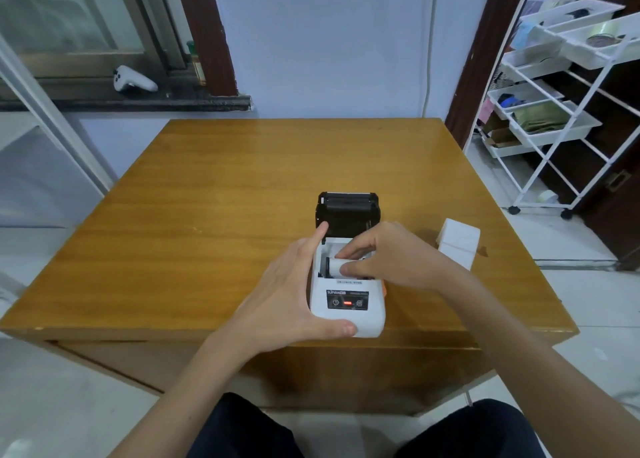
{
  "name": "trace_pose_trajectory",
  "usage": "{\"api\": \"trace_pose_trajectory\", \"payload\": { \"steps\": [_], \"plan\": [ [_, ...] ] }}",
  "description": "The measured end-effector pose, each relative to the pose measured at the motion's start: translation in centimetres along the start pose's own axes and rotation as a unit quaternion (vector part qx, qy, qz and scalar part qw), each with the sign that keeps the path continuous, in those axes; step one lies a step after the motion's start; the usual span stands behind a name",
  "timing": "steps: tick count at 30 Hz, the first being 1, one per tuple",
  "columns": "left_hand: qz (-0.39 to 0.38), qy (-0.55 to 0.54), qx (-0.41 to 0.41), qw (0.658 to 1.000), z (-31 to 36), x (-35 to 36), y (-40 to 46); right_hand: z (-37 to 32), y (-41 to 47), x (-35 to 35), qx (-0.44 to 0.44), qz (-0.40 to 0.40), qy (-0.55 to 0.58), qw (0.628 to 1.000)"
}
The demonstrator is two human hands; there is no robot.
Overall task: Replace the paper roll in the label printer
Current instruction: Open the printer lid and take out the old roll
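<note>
While the small white roll of label paper (335,265) lies crosswise in the open bay of the white plastic label printer (347,300), I pinch it with my right hand (391,256), thumb on its near side and fingertips curled over its far side. Only the left end of the roll shows past my fingers, so I cannot tell whether it sits fully down in the bay. The printer's black hinged lid (347,213) stands tipped open at the far end. On the near face, a dark control panel (347,299) carries a round power button and a small red light.

My left hand (294,284) wraps the printer's left side in a wide grip: the thumb presses the near left corner, the palm lies along the side wall, and the index finger stretches far up to touch the left edge of the lid.

The printer stands near the near edge of a square, glossy, honey-coloured wooden table (214,222), a little right of its middle. To the right of the printer and apart from it, a small white cardboard box (459,241) stands on the table.

Off the table, on the far left, a white handheld controller (133,80) rests on a dark stone windowsill. On the far right stands a white wheeled rack of plastic trays (561,111).
</note>
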State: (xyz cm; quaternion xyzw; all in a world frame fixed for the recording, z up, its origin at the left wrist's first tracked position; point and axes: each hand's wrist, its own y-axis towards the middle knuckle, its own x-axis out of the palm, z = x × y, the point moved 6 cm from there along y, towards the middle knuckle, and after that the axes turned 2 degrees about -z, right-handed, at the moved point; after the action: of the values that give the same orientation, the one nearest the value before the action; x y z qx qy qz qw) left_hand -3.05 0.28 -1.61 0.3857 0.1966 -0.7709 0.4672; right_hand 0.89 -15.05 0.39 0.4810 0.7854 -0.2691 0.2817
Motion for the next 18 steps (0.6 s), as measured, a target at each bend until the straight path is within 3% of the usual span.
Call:
{"api": "trace_pose_trajectory", "payload": {
  "steps": [4, 12, 18],
  "plan": [
    [-0.004, 0.0, -0.004, 1.0, -0.1, 0.0, 0.2, -0.2, -0.3, -0.1, -0.01, 0.017, 0.027, 0.999],
    [-0.006, 0.011, 0.001, 1.0, 0.1, 0.0, 0.1, -1.2, -2.0, -2.0, -0.026, 0.089, 0.23, 0.969],
    [0.001, 0.004, -0.002, 1.0, 0.2, 0.0, 0.0, 2.2, -6.6, -7.3, -0.001, 0.228, 0.217, 0.949]
  ]
}}
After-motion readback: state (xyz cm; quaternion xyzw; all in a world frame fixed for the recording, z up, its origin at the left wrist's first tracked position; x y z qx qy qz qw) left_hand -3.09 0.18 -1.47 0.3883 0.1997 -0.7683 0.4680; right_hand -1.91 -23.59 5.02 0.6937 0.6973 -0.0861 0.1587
